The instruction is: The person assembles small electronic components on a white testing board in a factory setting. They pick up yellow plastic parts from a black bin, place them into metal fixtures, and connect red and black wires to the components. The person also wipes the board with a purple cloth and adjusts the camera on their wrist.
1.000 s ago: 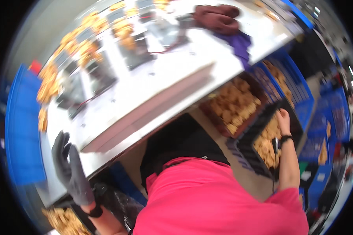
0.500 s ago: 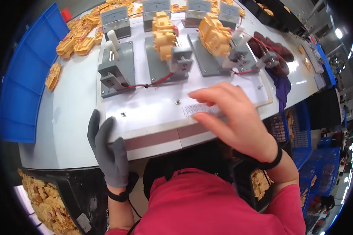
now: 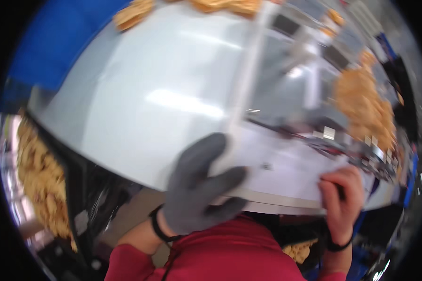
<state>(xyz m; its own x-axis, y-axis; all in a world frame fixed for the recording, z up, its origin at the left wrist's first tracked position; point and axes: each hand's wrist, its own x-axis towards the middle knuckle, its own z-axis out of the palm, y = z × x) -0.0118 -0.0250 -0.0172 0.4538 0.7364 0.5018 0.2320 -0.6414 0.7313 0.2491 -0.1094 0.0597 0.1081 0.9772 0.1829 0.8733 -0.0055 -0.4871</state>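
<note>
My left hand [image 3: 199,187], in a grey glove, is at the near edge of the white board [image 3: 286,175]; its fingers are spread and nothing is in them. My bare right hand [image 3: 343,193] is over the board's near right part, thumb and fingers loosely bent with a gap between them, apparently holding nothing. Beyond the hands, grey test fixtures [image 3: 286,89] stand on the board, smeared by motion. A yellow-orange plastic part [image 3: 365,103] sits up on the fixtures at the right. Dark and red wires [image 3: 309,138] run along their near side.
A blue bin [image 3: 65,42] stands at the far left of the white table [image 3: 140,112], with loose yellow-orange parts [image 3: 133,14] near it. Below the table's left edge, a black container holds many such parts [image 3: 42,182]. More parts [image 3: 300,251] show below the near edge.
My view has swung left, so the fixtures now appear farther right and blurred. My left hand stays spread near the board's edge; my right hand has drawn toward the board's near right, its fingers more bent.
</note>
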